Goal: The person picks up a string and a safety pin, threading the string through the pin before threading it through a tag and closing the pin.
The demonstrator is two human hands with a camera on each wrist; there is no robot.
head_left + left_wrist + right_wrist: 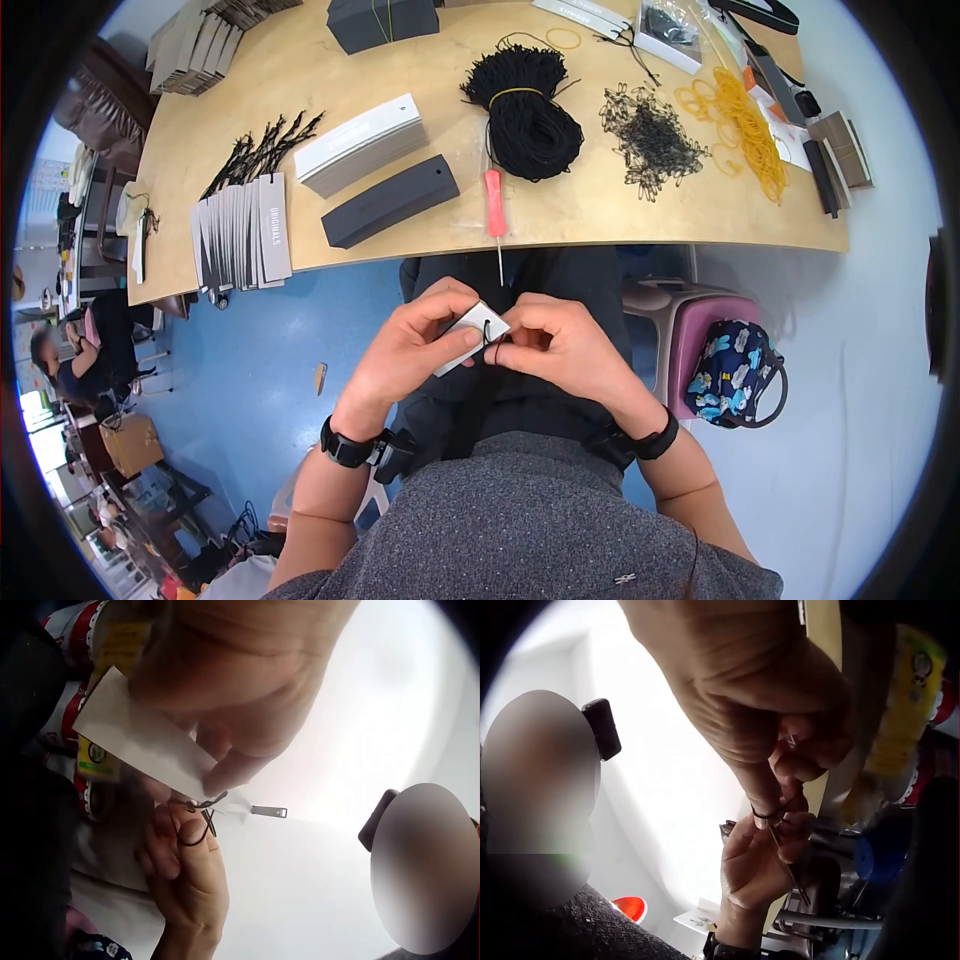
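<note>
My left hand (pixel 415 330) holds a pale hang tag (pixel 477 317) over my lap, thumb on its upper face. A black cord (pixel 487 334) passes through the hole near the tag's end. At that end my right hand (pixel 570 345) pinches the cord between thumb and fingers. From the left wrist, the tag (pixel 139 739) shows its blank side, and a loop of the cord (pixel 213 801) hangs by the right fingertips. The right wrist view has the tag edge-on, largely hidden by fingers.
On the table (pixel 590 215) lie strung tags (pixel 240 235), a white tag stack (pixel 360 145), a dark stack (pixel 390 202), a black cord bundle (pixel 525 115), black safety pins (pixel 655 135) and yellow rubber bands (pixel 745 130). A red-handled awl (pixel 495 205) juts over the front edge. A stool (pixel 690 340) holds a patterned bag (pixel 735 375).
</note>
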